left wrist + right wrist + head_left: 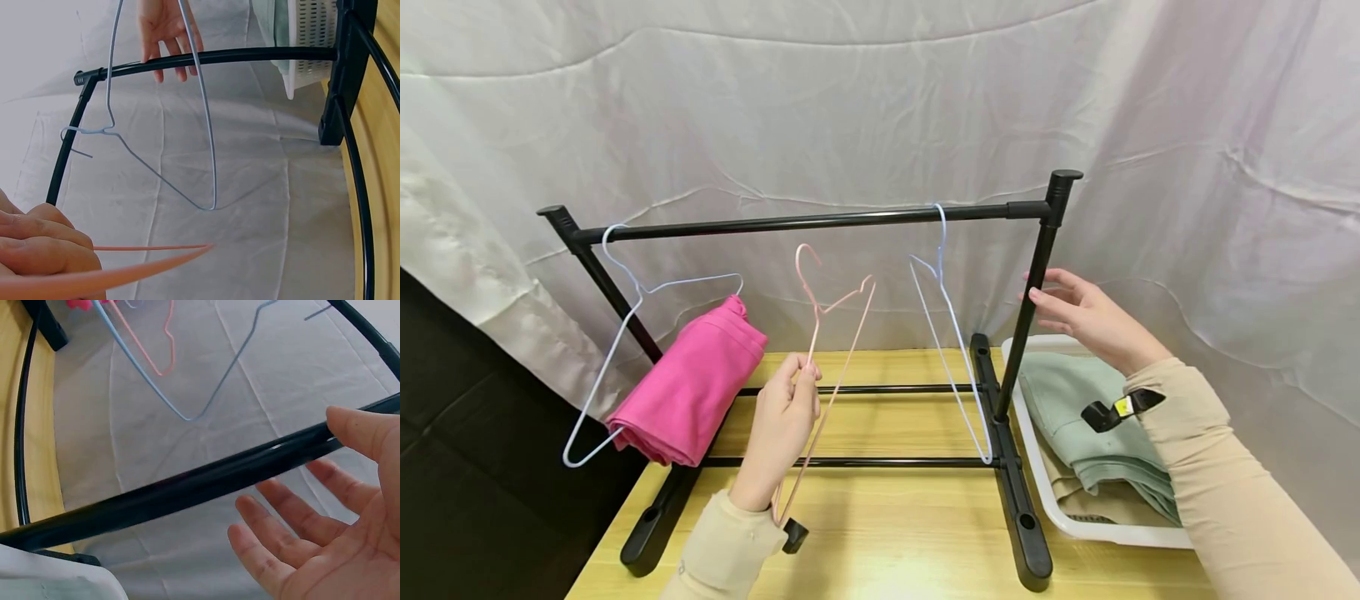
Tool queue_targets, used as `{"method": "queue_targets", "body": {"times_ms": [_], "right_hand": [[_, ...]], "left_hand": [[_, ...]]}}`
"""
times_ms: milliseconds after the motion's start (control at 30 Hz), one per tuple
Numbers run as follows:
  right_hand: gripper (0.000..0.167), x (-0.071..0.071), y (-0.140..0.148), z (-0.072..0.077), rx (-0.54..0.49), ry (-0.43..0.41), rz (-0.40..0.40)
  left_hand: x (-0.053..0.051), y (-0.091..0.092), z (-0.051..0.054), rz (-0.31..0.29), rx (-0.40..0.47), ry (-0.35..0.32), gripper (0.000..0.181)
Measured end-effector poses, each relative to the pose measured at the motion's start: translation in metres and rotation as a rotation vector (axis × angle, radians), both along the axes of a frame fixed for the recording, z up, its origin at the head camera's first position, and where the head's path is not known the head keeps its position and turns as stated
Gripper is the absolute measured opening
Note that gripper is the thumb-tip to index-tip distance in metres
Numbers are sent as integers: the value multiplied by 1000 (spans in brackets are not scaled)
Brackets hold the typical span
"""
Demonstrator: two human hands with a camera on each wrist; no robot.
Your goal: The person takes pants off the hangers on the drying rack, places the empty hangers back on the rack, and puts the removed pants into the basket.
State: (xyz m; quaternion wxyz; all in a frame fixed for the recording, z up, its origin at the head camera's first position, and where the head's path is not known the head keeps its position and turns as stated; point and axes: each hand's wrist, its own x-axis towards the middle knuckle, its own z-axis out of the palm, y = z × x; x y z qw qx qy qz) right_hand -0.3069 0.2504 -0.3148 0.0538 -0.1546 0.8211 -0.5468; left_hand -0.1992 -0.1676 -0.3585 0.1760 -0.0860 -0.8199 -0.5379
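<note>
A pink wire hanger point(827, 400) is pinched by one side in my left hand point(786, 408), in front of the black clothes rack point(820, 222). Its hook stands below the top bar, apart from it. At the rack's right post my right hand point(1086, 321) has its fingers loosely extended. Its thumb point(359, 428) overlaps the post in the right wrist view; firm contact is hard to tell. Near the right end of the bar hangs a bare blue hanger point(955, 321). On the left, another blue hanger point(625, 325) carries a folded pink cloth point(696, 387).
Right of the rack, a white basket point(1052, 508) holds a folded green cloth point(1078, 408) with tan cloth below. The rack's feet point(1026, 533) stand on a wooden table point(880, 533). A pale curtain point(850, 108) hangs behind; a dark surface point(475, 467) lies at left.
</note>
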Motion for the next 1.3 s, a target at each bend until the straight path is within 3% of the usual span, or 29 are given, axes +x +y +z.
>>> {"method": "queue_targets", "body": {"times_ms": [133,233,433,800,1133,1300], "right_hand": [[45,-1,-5,-7,-106,49,74],[36,-2,-9,-13,-166,67,127],[33,-3,-15,-17,-227,75,144],[29,-8,-19,-29,-200,130,104],[36,-11,-22,-36,-264,159,102],[31,-12,-25,-38,-274,162,97]], "left_hand": [[-1,0,3,3,-7,7,21],[-2,0,5,3,-12,11,21],[-3,1,11,5,-19,36,22],[-6,2,27,20,-18,78,22],[-15,3,44,28,-41,127,22],[-21,3,52,48,-73,136,22]]}}
